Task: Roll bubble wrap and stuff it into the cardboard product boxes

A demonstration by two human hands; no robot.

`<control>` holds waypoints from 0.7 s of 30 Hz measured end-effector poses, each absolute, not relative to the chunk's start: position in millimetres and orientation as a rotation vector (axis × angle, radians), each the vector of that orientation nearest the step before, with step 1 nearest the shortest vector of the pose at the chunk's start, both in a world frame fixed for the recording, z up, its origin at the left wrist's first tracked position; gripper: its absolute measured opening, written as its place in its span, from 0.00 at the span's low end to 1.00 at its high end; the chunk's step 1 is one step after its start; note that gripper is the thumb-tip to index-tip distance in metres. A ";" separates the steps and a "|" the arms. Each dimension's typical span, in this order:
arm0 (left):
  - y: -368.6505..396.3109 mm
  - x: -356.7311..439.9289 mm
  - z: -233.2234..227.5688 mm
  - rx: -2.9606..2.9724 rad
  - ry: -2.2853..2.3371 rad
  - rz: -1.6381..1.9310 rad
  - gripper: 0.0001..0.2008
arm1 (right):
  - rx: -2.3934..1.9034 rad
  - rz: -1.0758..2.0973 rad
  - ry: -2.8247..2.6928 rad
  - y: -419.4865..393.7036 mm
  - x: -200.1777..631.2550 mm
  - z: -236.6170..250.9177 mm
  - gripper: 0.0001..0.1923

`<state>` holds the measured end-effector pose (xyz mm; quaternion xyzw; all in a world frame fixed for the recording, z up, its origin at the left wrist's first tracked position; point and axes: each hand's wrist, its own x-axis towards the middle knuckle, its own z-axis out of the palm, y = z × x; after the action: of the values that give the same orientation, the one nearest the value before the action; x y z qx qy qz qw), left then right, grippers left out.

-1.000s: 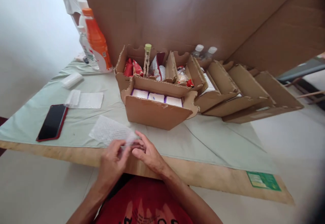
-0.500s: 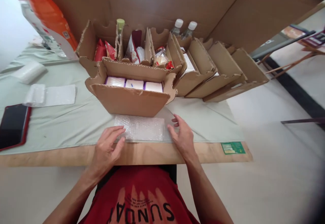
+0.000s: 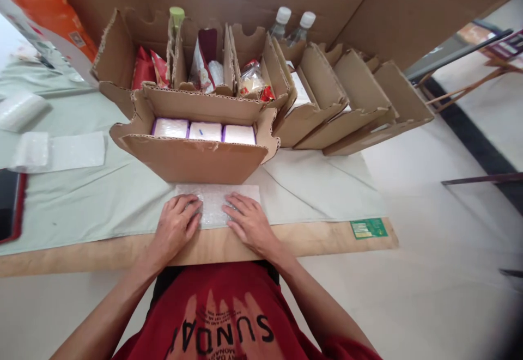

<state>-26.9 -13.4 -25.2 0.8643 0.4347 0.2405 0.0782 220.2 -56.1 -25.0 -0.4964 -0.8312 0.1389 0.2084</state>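
On the bubble wrap sheet, the left hand and right hand press flat, fingers spread.

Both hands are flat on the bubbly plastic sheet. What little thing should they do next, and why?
Probably reach up for one white packet in the front cardboard box. The bubble wrap sheet lies flat at the table edge just below that box, the left hand and right hand press on it, and nothing lies on it yet.
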 end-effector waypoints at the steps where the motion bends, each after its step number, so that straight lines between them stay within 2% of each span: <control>1: -13.9 -28.6 -24.6 2.568 1.280 0.739 0.12 | -1.431 0.389 -2.254 -64.2 235.9 -23.9 0.16; 5: -13.6 -41.7 -13.8 2.407 1.248 0.861 0.10 | -1.730 0.297 -1.933 -78.0 282.1 -13.9 0.14; 8: -9.0 -56.4 -8.8 2.318 1.517 0.922 0.11 | -1.854 0.236 -1.846 -63.2 289.3 -9.5 0.14; 13: 3.6 -55.8 -17.1 2.208 1.925 0.714 0.18 | -1.924 0.273 -1.868 -25.1 267.0 -14.6 0.18; 17: 5.0 -38.8 -20.0 2.102 1.897 0.758 0.12 | -1.795 0.382 -1.820 -25.7 251.9 -18.4 0.05; 21: -13.7 -38.0 -8.7 1.870 1.748 0.954 0.08 | -1.709 0.568 -1.492 -52.9 249.2 -11.2 0.07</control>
<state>-38.0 -13.7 -8.7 0.6702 0.6265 0.3419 0.2035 249.2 -52.9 -11.2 -0.6727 -0.5872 0.2235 0.3908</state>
